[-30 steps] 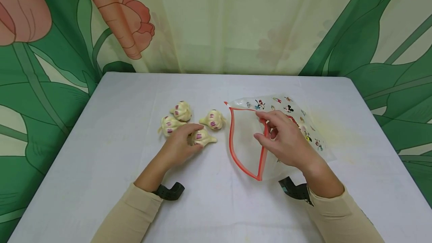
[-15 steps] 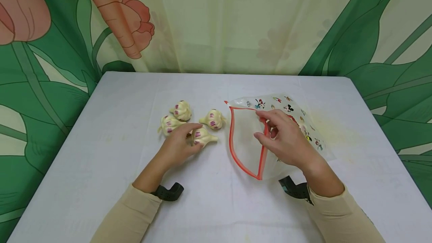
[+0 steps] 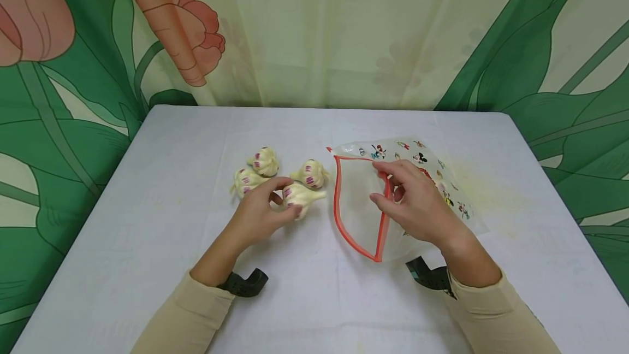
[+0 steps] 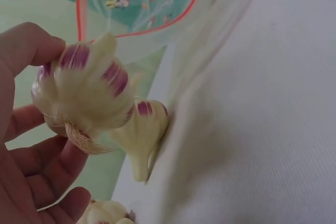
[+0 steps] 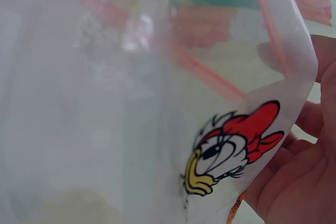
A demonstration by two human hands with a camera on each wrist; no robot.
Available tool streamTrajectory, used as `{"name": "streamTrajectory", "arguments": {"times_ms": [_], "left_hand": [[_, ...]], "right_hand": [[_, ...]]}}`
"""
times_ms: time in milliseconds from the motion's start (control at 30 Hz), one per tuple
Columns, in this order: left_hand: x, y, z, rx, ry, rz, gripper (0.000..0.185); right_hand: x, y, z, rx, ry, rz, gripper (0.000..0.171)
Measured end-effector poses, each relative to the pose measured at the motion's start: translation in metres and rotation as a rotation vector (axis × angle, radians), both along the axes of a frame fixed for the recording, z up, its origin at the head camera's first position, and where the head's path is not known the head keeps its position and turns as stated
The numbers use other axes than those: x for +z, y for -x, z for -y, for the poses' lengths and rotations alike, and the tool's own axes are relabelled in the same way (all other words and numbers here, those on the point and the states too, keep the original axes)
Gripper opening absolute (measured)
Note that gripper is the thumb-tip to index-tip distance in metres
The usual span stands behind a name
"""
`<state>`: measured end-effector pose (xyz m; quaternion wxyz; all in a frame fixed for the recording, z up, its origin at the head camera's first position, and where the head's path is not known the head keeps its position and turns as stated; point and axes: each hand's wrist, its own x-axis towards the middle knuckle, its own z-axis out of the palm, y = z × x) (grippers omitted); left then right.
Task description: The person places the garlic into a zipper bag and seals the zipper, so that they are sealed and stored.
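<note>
I have a garlic bulb in my left hand, fingers and thumb curled round it, and it is lifted just clear of the table. In the left wrist view the same bulb sits between my thumb and fingertips, root tuft pointing down toward my palm, purple streaks showing on its skin.

Just beyond my left hand lie three more garlic bulbs on the cloth: one right behind the held bulb and near the bag's mouth, two further off past my knuckles, side by side.

Across from my left hand, my right hand pinches the upper lip of a clear zip bag with a red seal, thumb and fingers closed on the rim so the mouth gapes toward the held bulb. The bag's body lies under and behind my right hand, printed with cartoon figures. The right wrist view shows the plastic close up, a duck figure by my fingers.

Behind everything hangs a flower-print curtain.
</note>
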<state>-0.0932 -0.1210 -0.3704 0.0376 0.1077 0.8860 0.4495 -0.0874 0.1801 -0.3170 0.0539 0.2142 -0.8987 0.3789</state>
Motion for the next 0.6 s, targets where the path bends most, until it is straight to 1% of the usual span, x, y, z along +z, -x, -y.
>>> {"name": "streamTrajectory", "arguments": {"times_ms": [267,367,467,600], "left_hand": [[0.005,-0.006,-0.008,-0.003,-0.124,-0.009,0.040],[0.007,-0.007,-0.013,-0.006,-0.180,-0.001,0.037],[0.008,-0.007,-0.019,-0.005,-0.242,0.039,0.038],[0.008,-0.007,-0.027,0.018,-0.305,0.131,0.047]], "right_hand": [[0.000,0.000,0.000,-0.004,0.000,0.007,0.051],[-0.001,0.000,0.000,-0.004,0.002,0.001,0.052],[-0.001,0.000,0.000,-0.004,0.004,-0.003,0.052],[-0.001,-0.001,0.001,-0.005,0.002,-0.002,0.052]]}}
